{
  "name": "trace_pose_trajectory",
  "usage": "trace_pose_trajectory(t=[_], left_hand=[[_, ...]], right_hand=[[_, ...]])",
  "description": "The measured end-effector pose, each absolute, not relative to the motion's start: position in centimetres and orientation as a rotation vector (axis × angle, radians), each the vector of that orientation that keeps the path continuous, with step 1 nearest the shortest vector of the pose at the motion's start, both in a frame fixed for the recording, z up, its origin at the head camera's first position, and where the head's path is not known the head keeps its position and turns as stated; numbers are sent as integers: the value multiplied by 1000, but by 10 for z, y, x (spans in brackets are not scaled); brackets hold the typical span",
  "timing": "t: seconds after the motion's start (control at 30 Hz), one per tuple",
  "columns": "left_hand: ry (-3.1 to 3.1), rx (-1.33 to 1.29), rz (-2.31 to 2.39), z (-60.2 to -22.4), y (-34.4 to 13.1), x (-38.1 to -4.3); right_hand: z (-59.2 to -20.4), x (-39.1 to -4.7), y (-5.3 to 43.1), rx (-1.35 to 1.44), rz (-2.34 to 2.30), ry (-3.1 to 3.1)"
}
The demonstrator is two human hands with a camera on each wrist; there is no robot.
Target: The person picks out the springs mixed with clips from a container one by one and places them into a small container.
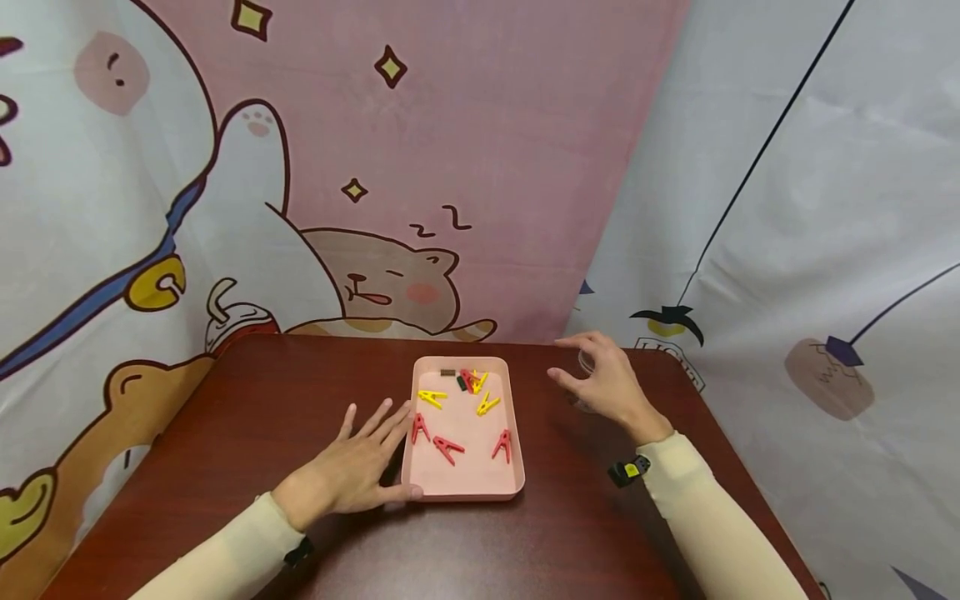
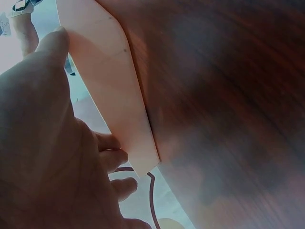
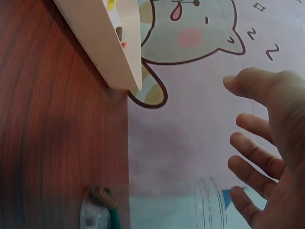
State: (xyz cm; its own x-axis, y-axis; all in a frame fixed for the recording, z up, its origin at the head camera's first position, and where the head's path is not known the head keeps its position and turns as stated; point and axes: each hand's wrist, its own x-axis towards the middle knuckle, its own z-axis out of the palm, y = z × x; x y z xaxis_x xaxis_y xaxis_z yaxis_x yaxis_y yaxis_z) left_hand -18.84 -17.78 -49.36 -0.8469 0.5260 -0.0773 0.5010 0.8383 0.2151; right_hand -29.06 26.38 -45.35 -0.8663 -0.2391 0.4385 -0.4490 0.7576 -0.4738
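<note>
The pink tray (image 1: 515, 433) lies between relaxed hands, the left (image 1: 358, 467) touching it, the right (image 1: 609, 379) apart.

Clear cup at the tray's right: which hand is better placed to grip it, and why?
Right, probably. The right hand curves open beside the clear cup, fingers toward it, while the left hand rests flat against the tray.

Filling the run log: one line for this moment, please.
left hand resting against pink tray | right hand open beside clear jar | clothespins in tray
</note>
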Motion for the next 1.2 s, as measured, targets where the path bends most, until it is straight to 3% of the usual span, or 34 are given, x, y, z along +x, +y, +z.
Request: trace_pose_trajectory(t=[1.2], left_hand=[[2888,824,296,-490,-179,-185]], right_hand=[[-456,-322,146,924,446,-2872]])
